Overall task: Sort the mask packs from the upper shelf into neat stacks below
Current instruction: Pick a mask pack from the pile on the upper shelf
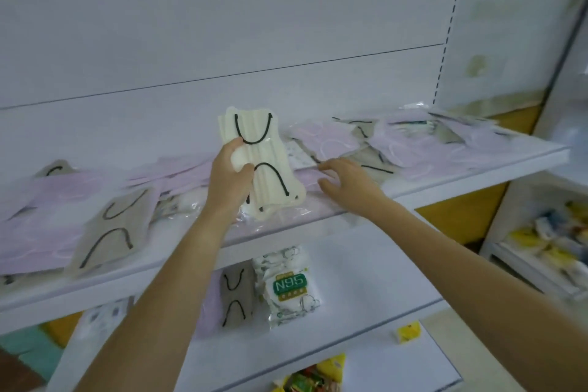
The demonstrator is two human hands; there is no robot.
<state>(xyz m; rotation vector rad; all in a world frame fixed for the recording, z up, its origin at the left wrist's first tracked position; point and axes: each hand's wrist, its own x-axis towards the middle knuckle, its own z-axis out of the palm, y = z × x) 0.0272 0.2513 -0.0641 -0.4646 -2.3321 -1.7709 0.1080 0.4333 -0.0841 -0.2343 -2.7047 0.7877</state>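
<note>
Grip: the left hand (230, 175) holds a cream mask pack (265, 165); the thumb and the fingers are curled around its left edge.
Held pack: it stands almost upright, a little tilted, with two black ear loops on its face. Its lower end is just above the front part of the upper shelf (461, 180); I cannot tell if it touches.
Other hand: the right hand (345, 183) is just right of the held pack. Its fingers are stretched out and hold nothing; the fingertips reach to the packs lying there.
Around the grip: purple mask packs (413, 153) lie in loose disorder left and right of the grip, all along the upper shelf, with some grey ones between them.
Left of the grip: a grey mask pack (111, 232) with black loops lies on top of purple ones, near the shelf front.
Below the grip: on the lower shelf (381, 280) a small grey pack (237, 296) lies flat, and a white N95 pack (291, 286) lies just right of it, touching or nearly so.
Further below: coloured snack bags (315, 375) are on the next level, partly cut by the picture edge.
Far right: a side rack (541, 251) carries yellow and white bags, too blurred to read.
</note>
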